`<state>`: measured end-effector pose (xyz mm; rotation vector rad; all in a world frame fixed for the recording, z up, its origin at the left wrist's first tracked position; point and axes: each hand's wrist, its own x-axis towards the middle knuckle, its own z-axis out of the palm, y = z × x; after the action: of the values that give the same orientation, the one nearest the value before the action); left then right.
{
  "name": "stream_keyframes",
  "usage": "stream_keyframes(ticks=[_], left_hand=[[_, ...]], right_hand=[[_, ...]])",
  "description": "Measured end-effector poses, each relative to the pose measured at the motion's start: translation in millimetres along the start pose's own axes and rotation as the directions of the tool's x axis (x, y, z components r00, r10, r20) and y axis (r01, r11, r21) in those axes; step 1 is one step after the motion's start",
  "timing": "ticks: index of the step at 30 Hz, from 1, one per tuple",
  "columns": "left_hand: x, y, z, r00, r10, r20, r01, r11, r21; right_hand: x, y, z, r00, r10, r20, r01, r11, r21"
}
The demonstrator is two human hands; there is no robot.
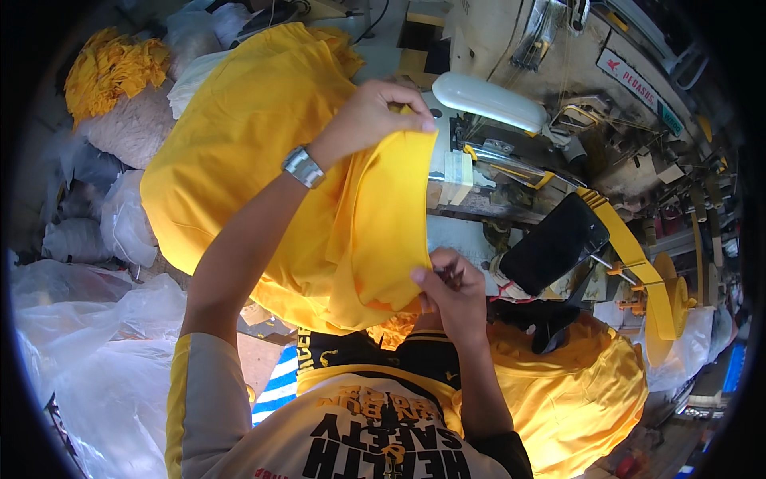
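Note:
A yellow piece of fabric (391,215) is stretched between my two hands, its edge facing the sewing machine (511,164). My left hand (383,112), with a metal watch on its wrist, pinches the far corner close to the machine's pale plate. Nearer to me, my right hand (455,287) pinches the near end of the same edge; something small and dark shows among its fingers, too unclear to name. Under and left of the held piece lies a large heap of yellow fabric (239,144).
A black phone (554,243) stands right of my right hand. Yellow tape (634,259) runs to a reel at the right. More yellow fabric (574,391) lies by my right side. A white oblong lamp (488,102) sits above the machine. Clear plastic bags (104,343) fill the left.

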<state>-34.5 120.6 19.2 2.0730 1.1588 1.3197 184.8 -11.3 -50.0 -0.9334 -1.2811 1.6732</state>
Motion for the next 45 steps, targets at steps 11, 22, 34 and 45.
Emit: stream_keyframes(ticks=[11, 22, 34, 45], left_hand=[[-71, 73, 48, 0.987, 0.062, 0.151, -0.154, 0.658, 0.737], [-49, 78, 68, 0.999, -0.012, 0.044, -0.026, 0.628, 0.778], [-22, 39, 39, 0.999, 0.031, 0.005, -0.029, 0.851, 0.524], [33, -32, 12, 0.955, 0.225, 0.194, -0.29, 0.568, 0.77]], right_hand=[[-47, -3, -36, 0.958, 0.271, 0.09, -0.282, 0.95, 0.132], [-45, -16, -74, 0.991, 0.13, 0.029, -0.133, 0.958, 0.253], [-12, -20, -56, 0.994, 0.022, 0.11, -0.046, 0.974, 0.221], [31, -22, -47, 0.993, 0.028, 0.114, -0.047, 0.984, 0.17]])
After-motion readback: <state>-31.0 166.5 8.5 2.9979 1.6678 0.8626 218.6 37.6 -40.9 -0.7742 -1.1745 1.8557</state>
